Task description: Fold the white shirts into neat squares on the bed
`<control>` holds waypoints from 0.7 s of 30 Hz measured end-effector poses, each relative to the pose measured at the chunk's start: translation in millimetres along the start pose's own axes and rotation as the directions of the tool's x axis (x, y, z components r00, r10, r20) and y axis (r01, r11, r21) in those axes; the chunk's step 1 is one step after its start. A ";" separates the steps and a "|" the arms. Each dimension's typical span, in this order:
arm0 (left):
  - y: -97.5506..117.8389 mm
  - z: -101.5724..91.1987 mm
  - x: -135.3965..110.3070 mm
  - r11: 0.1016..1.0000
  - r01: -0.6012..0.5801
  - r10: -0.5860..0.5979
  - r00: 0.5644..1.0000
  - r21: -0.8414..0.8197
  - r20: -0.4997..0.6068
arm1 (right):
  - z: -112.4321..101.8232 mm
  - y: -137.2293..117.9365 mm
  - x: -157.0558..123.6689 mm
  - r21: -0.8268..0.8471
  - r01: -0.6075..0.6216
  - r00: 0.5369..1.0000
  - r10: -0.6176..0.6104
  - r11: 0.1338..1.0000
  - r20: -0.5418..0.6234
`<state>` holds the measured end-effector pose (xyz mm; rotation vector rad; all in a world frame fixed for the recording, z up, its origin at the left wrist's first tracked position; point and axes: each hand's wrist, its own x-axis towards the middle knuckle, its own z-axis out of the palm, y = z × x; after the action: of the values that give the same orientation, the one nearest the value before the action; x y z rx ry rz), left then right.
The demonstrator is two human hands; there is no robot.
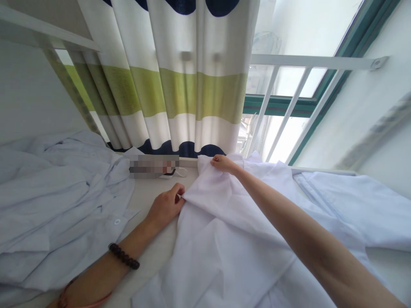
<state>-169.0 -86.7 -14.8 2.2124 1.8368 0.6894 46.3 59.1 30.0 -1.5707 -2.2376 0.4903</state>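
Note:
A white shirt (224,239) lies spread on the white table (154,252) in front of me. My left hand (167,205) is closed in a pinch on the shirt's left edge, and a dark bead bracelet (123,256) sits on that wrist. My right hand (221,163) reaches further back and grips the shirt's far corner near the curtain. The cloth between the two hands is drawn up in a fold.
A heap of pale blue shirts (54,201) lies at the left. Another pale shirt (353,205) is at the right. A striped curtain (180,85) hangs behind, with a barred window (289,98) beside it. A small blurred object (154,166) rests by the curtain.

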 end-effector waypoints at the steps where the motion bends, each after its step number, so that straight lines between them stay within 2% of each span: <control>1: 0.2 0.4 -0.4 0.999 -0.006 0.006 1.000 0.035 0.001 | 1.8 0.2 -0.6 0.003 -0.008 1.000 0.008 1.000 -0.008; 5: 5.3 0.4 -2.2 0.985 -0.019 0.016 1.000 0.171 0.020 | -0.1 1.1 -3.1 0.000 -0.001 0.999 0.001 1.000 -0.051; 9: 7.2 -0.2 0.9 0.985 0.007 -0.015 0.999 0.173 0.044 | -21.4 15.2 -21.0 -0.057 0.015 0.999 -0.017 0.998 -0.033; 14: 2.4 2.7 4.3 0.994 -0.034 0.030 0.999 0.102 0.043 | -50.3 46.3 -79.1 -0.201 0.003 0.989 0.027 0.980 0.147; 16: 1.7 3.6 3.9 0.995 -0.044 0.041 0.999 0.094 0.028 | -62.2 63.7 -107.9 -0.292 0.004 0.990 0.038 0.956 0.137; 18: 2.4 3.9 3.5 0.993 -0.055 0.053 0.998 0.101 0.025 | -75.0 84.1 -135.2 -0.329 -0.047 0.977 0.112 0.943 0.183; 21: 4.9 3.8 3.9 0.993 -0.053 0.050 0.998 0.107 0.032 | -91.9 113.3 -167.2 -0.352 -0.173 0.924 0.275 0.920 0.266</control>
<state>-162.5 -83.4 -15.0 2.3321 1.8501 0.5757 235.9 -55.6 40.7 -2.0651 -2.4787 0.4799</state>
